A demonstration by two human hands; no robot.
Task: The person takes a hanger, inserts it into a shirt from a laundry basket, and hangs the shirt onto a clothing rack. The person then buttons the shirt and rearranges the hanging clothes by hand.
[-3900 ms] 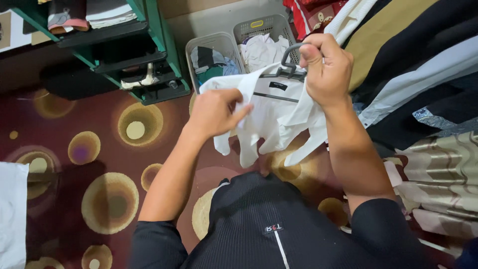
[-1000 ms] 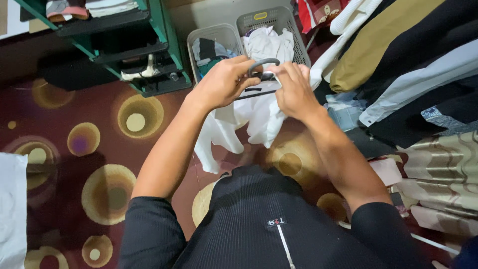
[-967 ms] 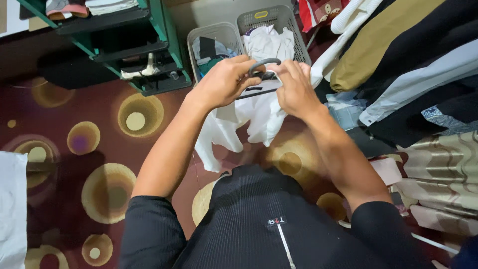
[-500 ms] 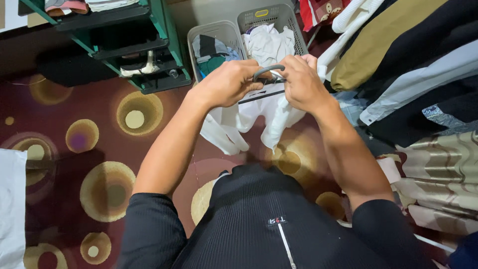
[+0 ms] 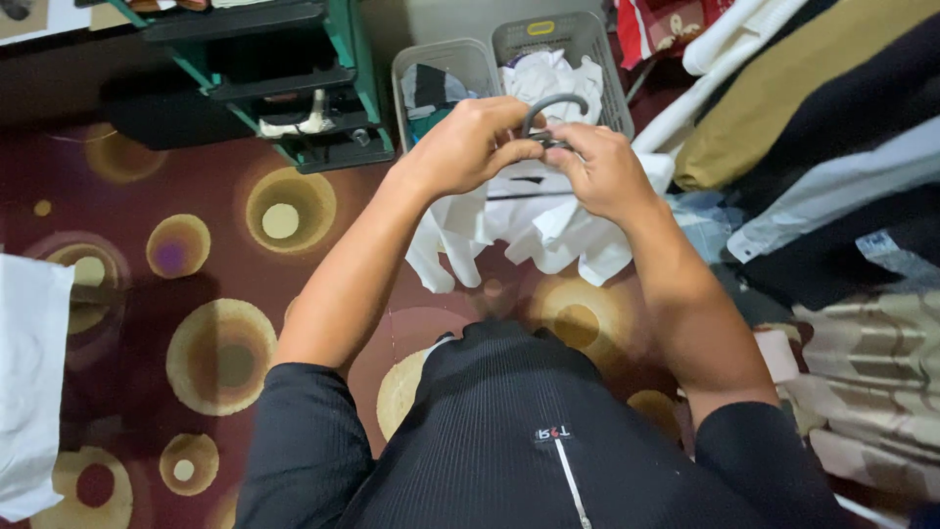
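Upper centre, I see my left hand [image 5: 470, 147] and right hand [image 5: 599, 171] both pinching a grey hanger [image 5: 550, 106], steadying the white shirt [image 5: 548, 220] draped below; baskets [image 5: 446, 61] behind.

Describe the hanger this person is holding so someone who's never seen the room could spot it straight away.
Start at the two grey laundry baskets by the wall, beside the green shelf. In front of them, the left hand and right hand meet on a dark grey hanger. Only its curved hook shows, rising above a small white shirt.
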